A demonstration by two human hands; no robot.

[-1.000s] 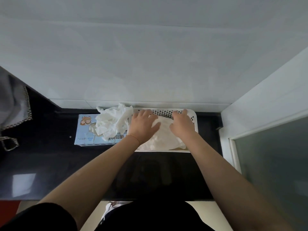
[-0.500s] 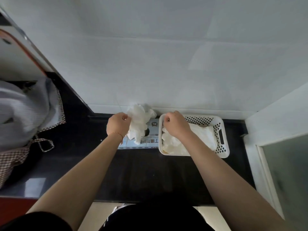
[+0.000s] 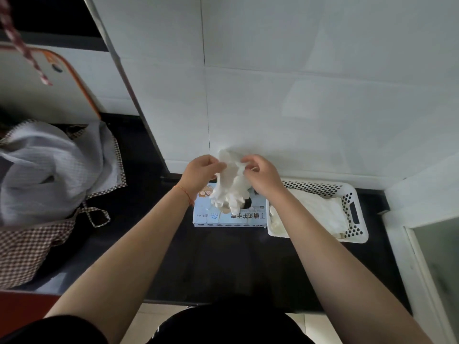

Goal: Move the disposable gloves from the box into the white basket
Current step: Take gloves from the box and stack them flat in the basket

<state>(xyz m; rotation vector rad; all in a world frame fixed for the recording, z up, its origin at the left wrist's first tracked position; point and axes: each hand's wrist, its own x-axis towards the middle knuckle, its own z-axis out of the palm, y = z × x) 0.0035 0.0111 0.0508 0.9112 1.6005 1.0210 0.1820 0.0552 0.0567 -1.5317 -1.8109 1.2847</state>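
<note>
A light-blue glove box (image 3: 231, 217) lies on the black counter against the white wall. A bunch of white disposable gloves (image 3: 229, 187) is lifted above the box, its lower end hanging down to the box opening. My left hand (image 3: 201, 173) pinches the bunch on its left side. My right hand (image 3: 263, 175) pinches it on the right. The white perforated basket (image 3: 355, 217) stands right of the box and touches it, with white gloves (image 3: 320, 212) lying inside.
A grey cloth with a checked brown border (image 3: 49, 184) lies heaped at the left of the black counter (image 3: 223, 264). A white and orange board (image 3: 44, 78) leans at the far left. A white frame with frosted glass (image 3: 437, 259) bounds the right side.
My left hand left the basket and took hold of the gloves at the box. My right hand then left the basket and joined it. The bunch is raised above the box.
</note>
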